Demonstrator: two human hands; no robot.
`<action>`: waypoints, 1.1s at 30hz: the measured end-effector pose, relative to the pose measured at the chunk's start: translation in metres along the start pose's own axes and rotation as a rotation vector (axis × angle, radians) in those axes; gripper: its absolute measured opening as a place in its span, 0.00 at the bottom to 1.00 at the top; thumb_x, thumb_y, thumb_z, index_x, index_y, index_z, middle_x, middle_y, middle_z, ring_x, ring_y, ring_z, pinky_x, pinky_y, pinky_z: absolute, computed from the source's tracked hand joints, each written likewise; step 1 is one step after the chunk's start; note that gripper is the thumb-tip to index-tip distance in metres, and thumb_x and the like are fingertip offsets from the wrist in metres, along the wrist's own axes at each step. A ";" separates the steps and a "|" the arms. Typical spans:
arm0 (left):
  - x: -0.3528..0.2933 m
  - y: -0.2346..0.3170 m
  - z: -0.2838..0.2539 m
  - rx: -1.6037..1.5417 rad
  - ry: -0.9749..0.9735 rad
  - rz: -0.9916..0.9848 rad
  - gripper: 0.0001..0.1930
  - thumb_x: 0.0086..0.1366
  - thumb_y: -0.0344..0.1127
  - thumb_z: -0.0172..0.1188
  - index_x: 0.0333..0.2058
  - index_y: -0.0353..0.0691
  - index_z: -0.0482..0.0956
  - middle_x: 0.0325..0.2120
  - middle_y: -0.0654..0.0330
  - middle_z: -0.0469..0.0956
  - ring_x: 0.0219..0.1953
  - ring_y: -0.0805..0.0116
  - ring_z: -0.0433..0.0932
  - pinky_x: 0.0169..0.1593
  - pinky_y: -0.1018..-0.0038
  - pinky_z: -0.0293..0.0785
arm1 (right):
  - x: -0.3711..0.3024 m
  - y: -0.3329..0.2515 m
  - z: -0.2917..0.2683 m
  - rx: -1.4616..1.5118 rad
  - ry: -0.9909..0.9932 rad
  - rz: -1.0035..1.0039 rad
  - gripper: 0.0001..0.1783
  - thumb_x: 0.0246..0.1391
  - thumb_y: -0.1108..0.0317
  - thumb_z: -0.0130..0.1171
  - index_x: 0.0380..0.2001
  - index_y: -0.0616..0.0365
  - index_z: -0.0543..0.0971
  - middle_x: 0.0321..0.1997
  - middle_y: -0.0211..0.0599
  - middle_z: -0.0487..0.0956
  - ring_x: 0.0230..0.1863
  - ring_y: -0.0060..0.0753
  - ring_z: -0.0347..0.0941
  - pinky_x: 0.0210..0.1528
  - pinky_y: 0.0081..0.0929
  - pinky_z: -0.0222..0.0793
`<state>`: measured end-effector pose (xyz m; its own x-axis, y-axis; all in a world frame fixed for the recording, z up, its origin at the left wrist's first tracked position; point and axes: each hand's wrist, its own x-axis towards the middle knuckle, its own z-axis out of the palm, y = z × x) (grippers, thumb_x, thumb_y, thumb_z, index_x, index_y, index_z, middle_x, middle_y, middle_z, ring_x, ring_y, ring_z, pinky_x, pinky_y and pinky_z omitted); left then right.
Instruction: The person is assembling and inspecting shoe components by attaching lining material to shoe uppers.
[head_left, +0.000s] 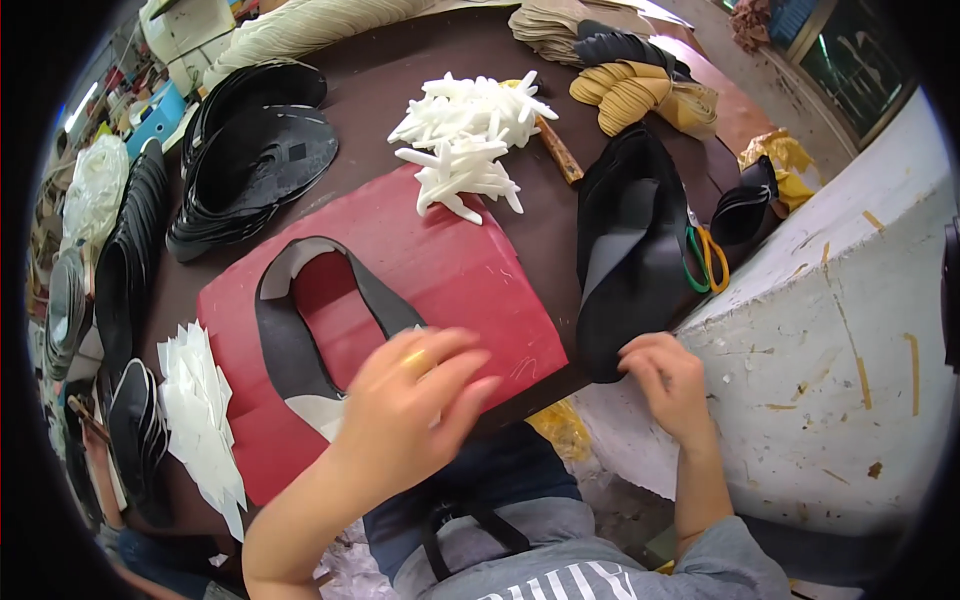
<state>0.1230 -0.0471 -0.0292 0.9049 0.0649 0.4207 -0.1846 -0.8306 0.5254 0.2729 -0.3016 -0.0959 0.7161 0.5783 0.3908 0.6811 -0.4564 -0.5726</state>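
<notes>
A black shoe upper point(290, 345) with pale grey patches at its toe and heel lies as a loop on the red board point(480, 280). My left hand point(415, 400) hovers over its near right side, slightly blurred. The fingers are loosely bent and apart from the thumb, with nothing visible between them. To the right, my right hand point(668, 385) has its fingertips pinched at the near end of a stack of black shoe uppers point(625, 310). That stack has grey patches too and overhangs the table's near right side.
White strips are heaped at the board's far edge point(465, 140), beside a wooden-handled tool point(560, 152). White sheets point(195, 420) lie at its left. Scissors point(708, 258) with green and orange handles rest by the right stack. Black uppers point(255, 150) and tan pieces point(625, 90) stand farther back.
</notes>
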 end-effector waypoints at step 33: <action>-0.107 -0.031 -0.040 -0.556 0.449 -1.055 0.21 0.51 0.23 0.71 0.45 0.31 0.76 0.27 0.55 0.82 0.21 0.76 0.78 0.26 0.86 0.72 | 0.071 -0.121 0.104 0.729 -0.619 0.216 0.17 0.45 0.81 0.63 0.42 0.66 0.78 0.28 0.33 0.81 0.25 0.18 0.69 0.30 0.13 0.67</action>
<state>0.0163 -0.0068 -0.0612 0.5214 0.8207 -0.2337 0.3084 0.0742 0.9484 0.2253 -0.1349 -0.0735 0.4657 0.8790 -0.1028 0.1346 -0.1852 -0.9734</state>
